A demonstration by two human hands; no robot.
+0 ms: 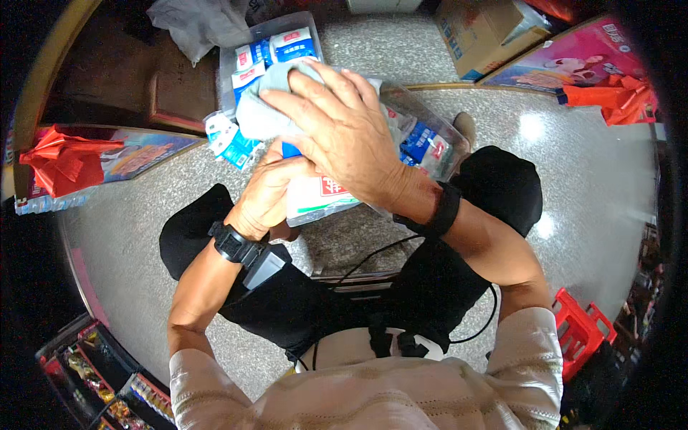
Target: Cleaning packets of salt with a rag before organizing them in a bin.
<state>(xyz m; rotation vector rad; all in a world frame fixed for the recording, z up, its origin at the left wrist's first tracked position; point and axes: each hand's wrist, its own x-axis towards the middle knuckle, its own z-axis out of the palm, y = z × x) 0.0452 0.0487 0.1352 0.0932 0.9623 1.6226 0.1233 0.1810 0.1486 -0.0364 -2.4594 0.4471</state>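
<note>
My left hand [266, 188] grips a white and blue plastic packet [306, 200] with red and green printing, held in front of my knees. My right hand [352, 131] is spread over the packet's upper side and presses a pale grey cloth [263, 107] under its fingers. Much of the packet is hidden by that hand. Just beyond, a clear plastic bin [226, 72] holds several similar blue and white packets [293, 44]. A second clear bin [454, 141], partly behind my right hand, contains more packets [422, 142]. Small blue and white packets [234, 141] are left of the cloth.
A cardboard box [467, 37] stands at the far right, near a printed panel [586, 59] and a red plastic bag [613, 99]. Another red bag [70, 161] hangs at left. A red plastic stool [578, 333] and a snack rack [102, 376] flank me. A black cable [376, 251] runs between my legs.
</note>
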